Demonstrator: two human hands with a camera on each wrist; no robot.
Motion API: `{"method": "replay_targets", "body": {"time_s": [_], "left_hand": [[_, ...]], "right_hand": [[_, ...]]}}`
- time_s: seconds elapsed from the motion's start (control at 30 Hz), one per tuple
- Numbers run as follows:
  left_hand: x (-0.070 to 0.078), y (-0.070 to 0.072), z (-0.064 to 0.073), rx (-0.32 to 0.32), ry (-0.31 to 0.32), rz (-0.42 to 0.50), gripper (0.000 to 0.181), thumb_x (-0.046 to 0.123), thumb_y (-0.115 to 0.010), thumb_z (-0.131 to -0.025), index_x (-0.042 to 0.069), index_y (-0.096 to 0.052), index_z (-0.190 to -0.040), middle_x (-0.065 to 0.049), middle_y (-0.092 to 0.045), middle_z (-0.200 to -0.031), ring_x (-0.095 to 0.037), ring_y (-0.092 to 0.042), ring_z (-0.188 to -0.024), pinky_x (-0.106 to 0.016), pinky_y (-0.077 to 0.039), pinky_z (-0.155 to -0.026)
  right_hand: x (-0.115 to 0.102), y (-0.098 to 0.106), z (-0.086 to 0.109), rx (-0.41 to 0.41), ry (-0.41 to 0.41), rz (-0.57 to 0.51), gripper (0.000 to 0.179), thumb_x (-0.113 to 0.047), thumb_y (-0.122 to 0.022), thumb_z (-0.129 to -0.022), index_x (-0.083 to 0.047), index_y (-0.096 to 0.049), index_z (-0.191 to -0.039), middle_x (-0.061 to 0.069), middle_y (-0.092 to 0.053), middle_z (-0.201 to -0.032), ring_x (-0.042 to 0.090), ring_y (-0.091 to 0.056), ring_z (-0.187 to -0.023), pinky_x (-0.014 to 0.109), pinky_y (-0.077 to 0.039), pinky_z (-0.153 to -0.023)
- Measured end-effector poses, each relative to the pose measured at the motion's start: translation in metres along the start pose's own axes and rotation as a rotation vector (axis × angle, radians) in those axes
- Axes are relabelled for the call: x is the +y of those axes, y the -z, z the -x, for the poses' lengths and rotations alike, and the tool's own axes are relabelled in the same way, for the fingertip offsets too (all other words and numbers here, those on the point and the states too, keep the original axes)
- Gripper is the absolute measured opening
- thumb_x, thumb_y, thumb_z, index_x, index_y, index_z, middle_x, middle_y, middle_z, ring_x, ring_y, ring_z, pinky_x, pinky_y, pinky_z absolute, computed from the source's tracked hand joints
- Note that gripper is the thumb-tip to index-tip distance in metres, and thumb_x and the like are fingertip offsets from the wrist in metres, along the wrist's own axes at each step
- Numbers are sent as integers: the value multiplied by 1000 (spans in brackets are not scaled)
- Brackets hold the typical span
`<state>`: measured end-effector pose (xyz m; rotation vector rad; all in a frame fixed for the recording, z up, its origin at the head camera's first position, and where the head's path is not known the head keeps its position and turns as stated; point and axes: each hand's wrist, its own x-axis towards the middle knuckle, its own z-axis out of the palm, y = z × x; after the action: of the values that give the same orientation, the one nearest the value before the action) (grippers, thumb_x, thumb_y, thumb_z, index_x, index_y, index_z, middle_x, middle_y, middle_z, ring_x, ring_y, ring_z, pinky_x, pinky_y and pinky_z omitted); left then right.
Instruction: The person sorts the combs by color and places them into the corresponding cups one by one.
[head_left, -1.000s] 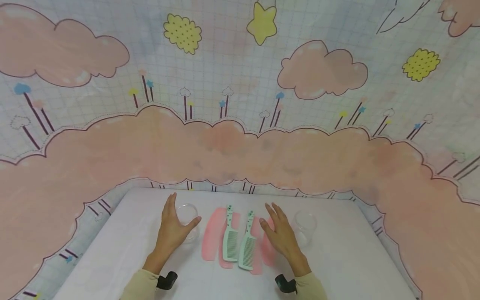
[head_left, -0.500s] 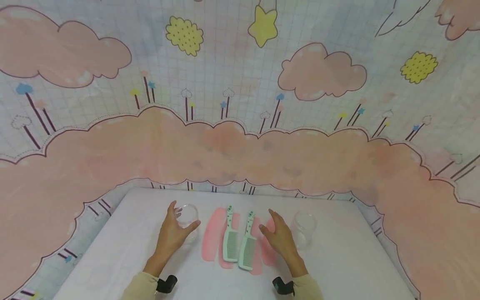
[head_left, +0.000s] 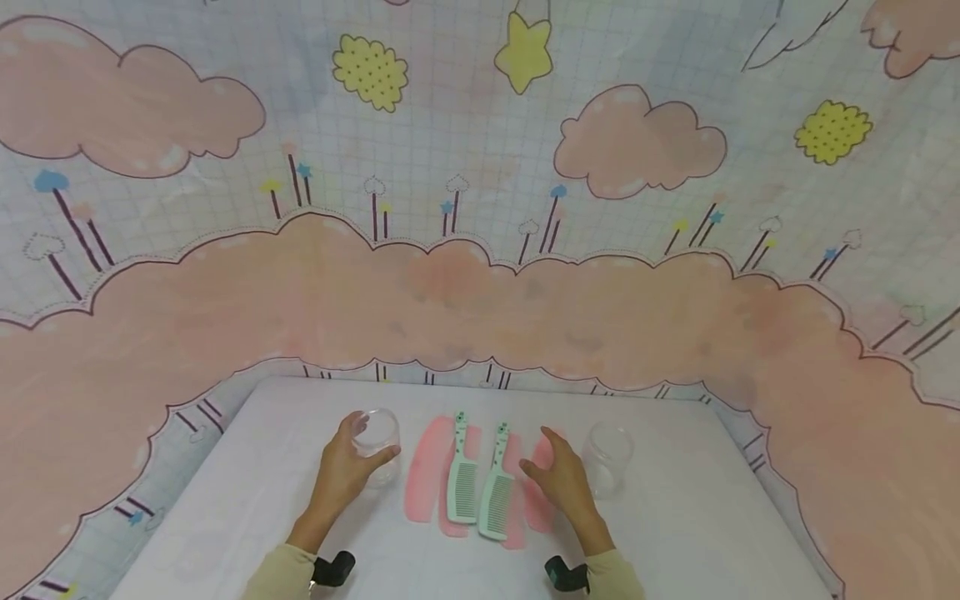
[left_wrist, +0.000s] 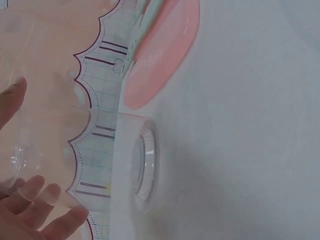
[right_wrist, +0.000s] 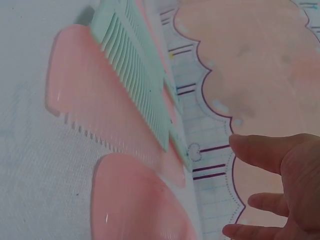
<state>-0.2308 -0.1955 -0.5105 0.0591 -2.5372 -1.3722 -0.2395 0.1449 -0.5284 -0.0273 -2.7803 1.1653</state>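
My left hand is beside a clear plastic cup on the table. Its thumb and fingers are parted on either side of the cup; I cannot tell whether they touch it. Over the pink combs at the right, my right hand hovers with spread, slightly bent fingers and holds nothing. A second clear cup stands just right of it. Between the hands lie two mint-green combs with patterned handles, on top of several pink combs.
A white-covered table carries everything. Behind it hangs a cloth backdrop printed with clouds and stars. Black wrist-worn devices sit at both sleeves.
My left hand has come lower and closer around the left cup, its fingers bending toward it. The right hand's fingers have drawn down and bent a little.
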Motion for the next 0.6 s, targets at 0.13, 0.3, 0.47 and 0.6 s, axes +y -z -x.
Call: {"method": "replay_targets", "body": {"time_s": [0.13, 0.3, 0.47, 0.6], "left_hand": [[-4, 0, -1, -24, 23, 16, 91, 35, -84, -77, 0, -34, -145, -29, -49, -143, -46, -46, -132, -61, -41, -106], [-8, 0, -3, -61, 40, 42, 93, 35, -83, -77, 2, -32, -147, -28, -47, -145, -45, -44, -135, -60, -40, -109], [-10, -2, -5, -66, 29, 64, 92, 33, -84, -77, 3, -32, -147, -26, -47, -146, -43, -43, -137, -58, -38, -112], [-11, -3, -8, -60, 5, 72, 90, 33, -84, -77, 5, -34, -147, -25, -48, -146, -41, -43, -137, -58, -37, -112]], "right_hand": [[1, -1, -1, -15, -22, -6, 71, -28, -76, -84, -5, -46, -143, 23, -47, -147, 44, -44, -136, 61, -41, -107], [5, -2, -1, -23, -46, -3, 73, -26, -79, -81, -3, -46, -142, 25, -48, -145, 45, -45, -134, 61, -42, -106], [7, -2, -2, -29, -50, -5, 76, -23, -82, -77, -2, -47, -141, 27, -51, -141, 45, -50, -129, 59, -46, -103], [8, -2, -4, -24, -53, -17, 77, -21, -84, -74, -2, -48, -140, 28, -54, -136, 45, -55, -122, 58, -49, -99]]}}
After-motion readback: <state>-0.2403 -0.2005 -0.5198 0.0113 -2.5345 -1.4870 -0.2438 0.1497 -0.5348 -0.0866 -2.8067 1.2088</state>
